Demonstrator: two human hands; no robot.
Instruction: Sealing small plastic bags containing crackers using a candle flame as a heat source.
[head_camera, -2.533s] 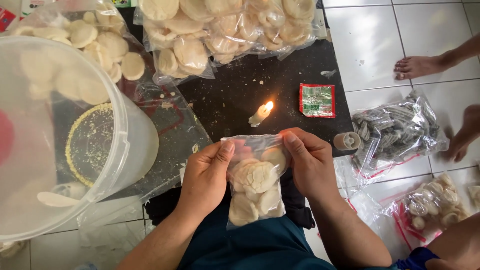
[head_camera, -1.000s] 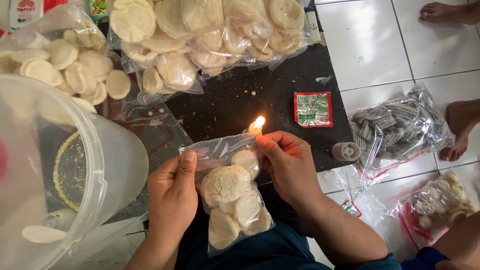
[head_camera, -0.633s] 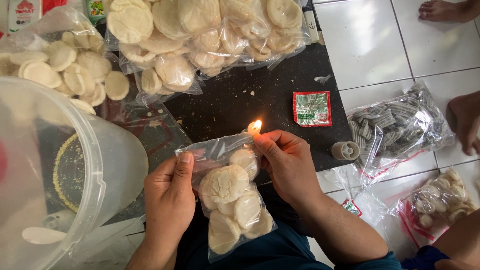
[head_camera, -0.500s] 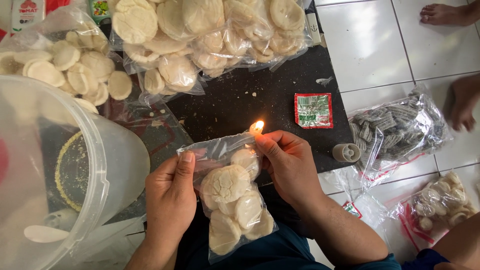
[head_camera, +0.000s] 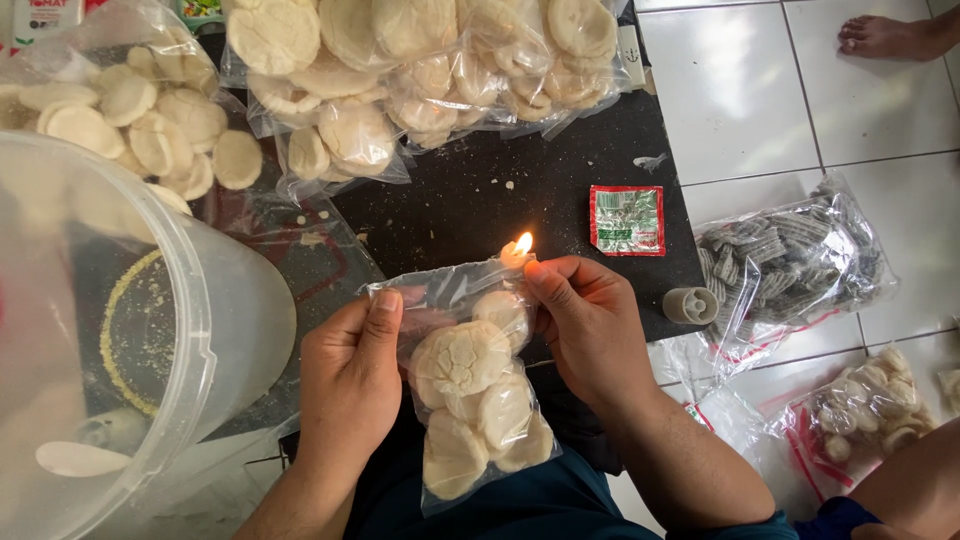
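Note:
I hold a small clear plastic bag of pale round crackers (head_camera: 470, 390) upright over my lap. My left hand (head_camera: 348, 390) pinches its top left corner. My right hand (head_camera: 588, 325) pinches the top right corner, right at a small candle flame (head_camera: 521, 245) that burns on the black mat (head_camera: 480, 200). The bag's open edge is stretched between both hands, its right end touching the flame.
A large translucent tub (head_camera: 110, 330) with crumbs stands at left. Several filled cracker bags (head_camera: 400, 70) lie at the back. A red-green sachet (head_camera: 627, 220), a small tape roll (head_camera: 690, 305), a bag of grey ridged snacks (head_camera: 790, 265), another snack bag (head_camera: 870, 405) and someone's bare foot (head_camera: 890, 35) are at right.
I lifted the bag from my lap to the flame, holding its top edge taut. Since about a second ago my hands have stayed almost still. The foot at right drew back.

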